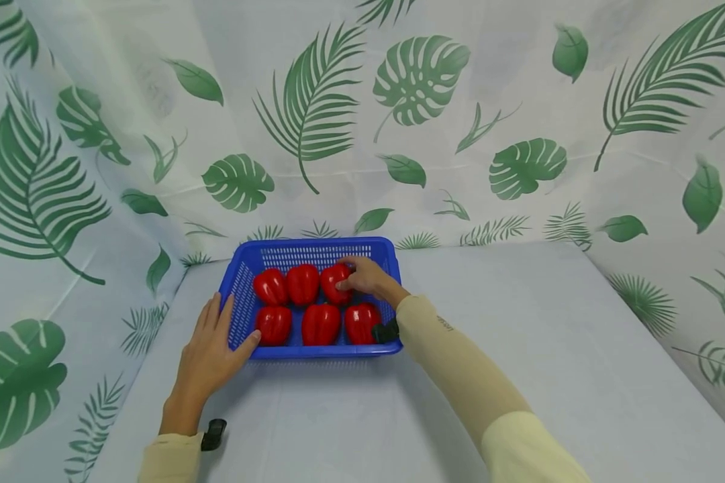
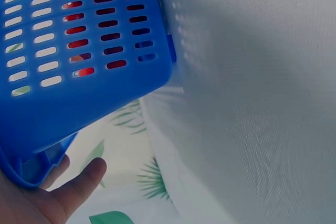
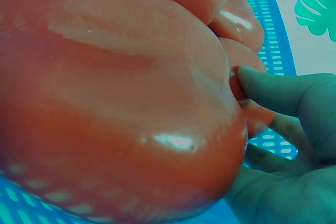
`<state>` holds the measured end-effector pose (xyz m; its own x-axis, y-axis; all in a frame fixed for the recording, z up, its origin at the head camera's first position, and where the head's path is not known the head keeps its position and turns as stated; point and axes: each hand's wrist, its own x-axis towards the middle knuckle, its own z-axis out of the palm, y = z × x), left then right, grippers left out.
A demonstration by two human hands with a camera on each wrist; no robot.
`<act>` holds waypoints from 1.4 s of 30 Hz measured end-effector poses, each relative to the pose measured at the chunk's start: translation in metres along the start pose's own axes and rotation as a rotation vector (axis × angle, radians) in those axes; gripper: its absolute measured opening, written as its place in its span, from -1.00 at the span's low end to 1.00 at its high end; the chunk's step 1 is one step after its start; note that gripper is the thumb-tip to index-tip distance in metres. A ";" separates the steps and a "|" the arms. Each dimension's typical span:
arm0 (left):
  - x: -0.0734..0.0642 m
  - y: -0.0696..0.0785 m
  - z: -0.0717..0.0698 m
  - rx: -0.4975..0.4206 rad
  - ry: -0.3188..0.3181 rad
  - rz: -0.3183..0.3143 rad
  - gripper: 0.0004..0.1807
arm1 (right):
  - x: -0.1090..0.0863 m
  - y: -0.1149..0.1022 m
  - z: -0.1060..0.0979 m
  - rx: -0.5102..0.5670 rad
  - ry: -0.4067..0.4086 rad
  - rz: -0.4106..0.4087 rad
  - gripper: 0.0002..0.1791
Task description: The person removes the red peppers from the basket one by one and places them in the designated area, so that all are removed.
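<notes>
A blue plastic basket (image 1: 314,351) holds several red bell peppers, three in a back row and three in a front row. My right hand (image 1: 367,275) reaches over the basket's right side and holds the back-right bell pepper (image 1: 332,280) between thumb and fingers. My left hand (image 1: 208,355) rests on the basket's front-left corner, fingers straight along the left rim and thumb over the front rim. Below the right wrist lies the front-right bell pepper (image 1: 361,322), which fills much of the right wrist view. The left wrist view shows the basket's slotted wall (image 2: 89,93) from outside.
A pale cloth covers the table (image 1: 556,349), stretching right and in front of the basket. Behind and at both sides hangs a white curtain (image 1: 338,194) with green leaf prints. The basket stands near the table's back edge.
</notes>
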<state>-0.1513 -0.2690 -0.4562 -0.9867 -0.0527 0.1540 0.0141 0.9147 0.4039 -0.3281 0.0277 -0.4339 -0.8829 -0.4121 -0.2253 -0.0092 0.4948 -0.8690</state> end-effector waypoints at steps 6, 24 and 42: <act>0.000 0.002 -0.002 -0.004 -0.002 0.005 0.05 | -0.005 -0.006 -0.005 0.037 0.005 0.008 -0.26; 0.000 0.002 -0.002 -0.013 -0.020 0.007 0.15 | -0.023 -0.019 -0.031 0.167 0.003 -0.047 -0.26; -0.001 0.005 -0.002 0.015 -0.048 -0.010 0.15 | -0.051 -0.013 -0.077 0.186 0.011 -0.122 -0.20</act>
<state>-0.1498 -0.2649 -0.4529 -0.9934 -0.0431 0.1064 0.0020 0.9202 0.3915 -0.3189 0.1015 -0.3776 -0.8854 -0.4518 -0.1097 -0.0305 0.2918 -0.9560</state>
